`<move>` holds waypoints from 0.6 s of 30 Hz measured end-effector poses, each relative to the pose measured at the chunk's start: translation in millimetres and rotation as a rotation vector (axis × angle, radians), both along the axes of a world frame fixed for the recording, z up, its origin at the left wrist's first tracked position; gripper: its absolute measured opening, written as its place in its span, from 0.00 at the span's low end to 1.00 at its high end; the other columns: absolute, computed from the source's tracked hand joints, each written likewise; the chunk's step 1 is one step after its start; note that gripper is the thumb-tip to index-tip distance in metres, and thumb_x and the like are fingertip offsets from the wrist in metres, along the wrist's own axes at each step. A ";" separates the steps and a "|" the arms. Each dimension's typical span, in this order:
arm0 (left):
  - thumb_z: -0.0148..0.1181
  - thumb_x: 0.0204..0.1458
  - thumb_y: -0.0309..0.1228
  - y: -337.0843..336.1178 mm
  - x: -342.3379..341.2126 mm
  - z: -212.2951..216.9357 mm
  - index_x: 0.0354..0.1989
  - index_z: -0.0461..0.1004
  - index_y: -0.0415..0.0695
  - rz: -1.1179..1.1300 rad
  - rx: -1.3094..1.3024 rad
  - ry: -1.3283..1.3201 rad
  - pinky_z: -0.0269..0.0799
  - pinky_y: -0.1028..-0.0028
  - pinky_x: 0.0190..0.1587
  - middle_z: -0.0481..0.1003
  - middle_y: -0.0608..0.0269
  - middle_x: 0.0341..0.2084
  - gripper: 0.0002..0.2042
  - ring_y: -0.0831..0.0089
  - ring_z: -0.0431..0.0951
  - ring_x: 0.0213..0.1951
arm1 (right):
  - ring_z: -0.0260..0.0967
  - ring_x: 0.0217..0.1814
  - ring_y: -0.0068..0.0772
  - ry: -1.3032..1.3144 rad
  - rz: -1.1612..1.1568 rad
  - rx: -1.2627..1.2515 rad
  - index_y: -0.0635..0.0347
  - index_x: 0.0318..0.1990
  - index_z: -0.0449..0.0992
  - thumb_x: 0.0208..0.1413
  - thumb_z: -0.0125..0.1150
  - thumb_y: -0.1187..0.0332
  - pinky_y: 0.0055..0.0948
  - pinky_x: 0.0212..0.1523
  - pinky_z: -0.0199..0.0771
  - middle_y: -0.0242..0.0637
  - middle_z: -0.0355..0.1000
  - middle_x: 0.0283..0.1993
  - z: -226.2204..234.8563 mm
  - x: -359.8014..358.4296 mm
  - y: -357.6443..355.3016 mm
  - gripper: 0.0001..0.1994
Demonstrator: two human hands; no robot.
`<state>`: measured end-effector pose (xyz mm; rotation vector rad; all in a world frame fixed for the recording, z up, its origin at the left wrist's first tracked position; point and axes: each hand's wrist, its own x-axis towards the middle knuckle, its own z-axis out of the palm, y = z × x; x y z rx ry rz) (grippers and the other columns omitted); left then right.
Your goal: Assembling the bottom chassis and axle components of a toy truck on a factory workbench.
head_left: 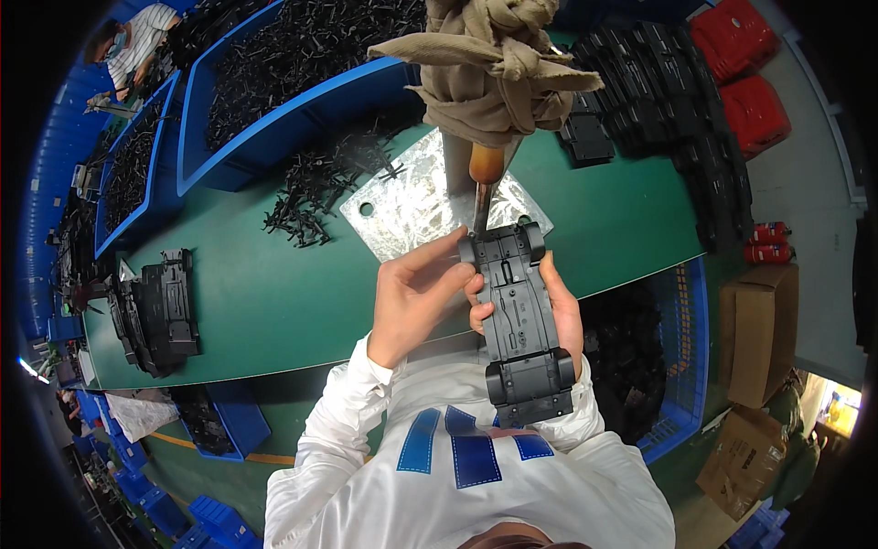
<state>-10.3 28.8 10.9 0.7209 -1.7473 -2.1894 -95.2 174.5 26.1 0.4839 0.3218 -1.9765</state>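
Note:
A black plastic toy car chassis [518, 306] is in front of me over the table edge, with wheels or wheel-like parts at its corners. My right hand [562, 302] grips it from the right, its fingertips wrapping round to the left edge. My left hand [412, 295] closes its thumb and forefinger on the chassis's upper left corner, at the rounded wheel part. Just above that corner, a metal rod [483, 206] with an amber collar [487, 165] points down from a bundle of knotted beige cloth [498, 82]. Whether its tip touches the chassis I cannot tell.
A shiny metal plate [398, 212] lies on the green table [242, 316]. Small black parts [306, 192] are heaped beside a large blue bin [197, 137]. Black chassis stand at left [169, 316] and in stacks [645, 78] at right. Below right is a blue crate [692, 366].

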 end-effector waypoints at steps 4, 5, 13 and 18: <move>0.62 0.56 0.23 -0.7 0.3 -0.8 0.58 0.72 0.35 -0.005 0.000 0.008 0.72 0.80 0.41 0.78 0.64 0.28 0.20 0.81 0.77 0.32 | 0.66 0.52 0.41 0.017 0.043 -0.007 0.62 0.61 0.66 0.68 0.43 0.46 0.35 0.43 0.71 0.47 0.69 0.54 -9.5 -1.4 3.6 0.28; 0.62 0.56 0.23 -0.6 0.2 -1.0 0.58 0.72 0.35 -0.005 0.001 0.008 0.72 0.80 0.41 0.78 0.64 0.28 0.20 0.81 0.77 0.32 | 0.66 0.52 0.41 0.016 0.043 -0.007 0.62 0.61 0.66 0.68 0.43 0.46 0.35 0.43 0.71 0.47 0.69 0.54 -9.3 -1.4 3.5 0.28; 0.62 0.55 0.23 0.4 -0.1 -0.9 0.57 0.73 0.35 0.011 -0.021 0.007 0.72 0.80 0.41 0.79 0.64 0.29 0.20 0.80 0.77 0.32 | 0.66 0.52 0.42 -0.008 0.030 -0.020 0.62 0.62 0.65 0.68 0.44 0.46 0.35 0.43 0.71 0.48 0.69 0.54 -9.9 -0.8 3.3 0.28; 0.63 0.56 0.23 0.1 -0.3 -0.9 0.57 0.73 0.35 0.005 -0.018 -0.001 0.72 0.80 0.41 0.78 0.64 0.30 0.20 0.80 0.78 0.33 | 0.72 0.43 0.38 0.000 0.018 -0.019 0.69 0.58 0.66 0.70 0.38 0.47 0.34 0.46 0.76 0.53 0.72 0.48 -3.3 -0.9 1.8 0.29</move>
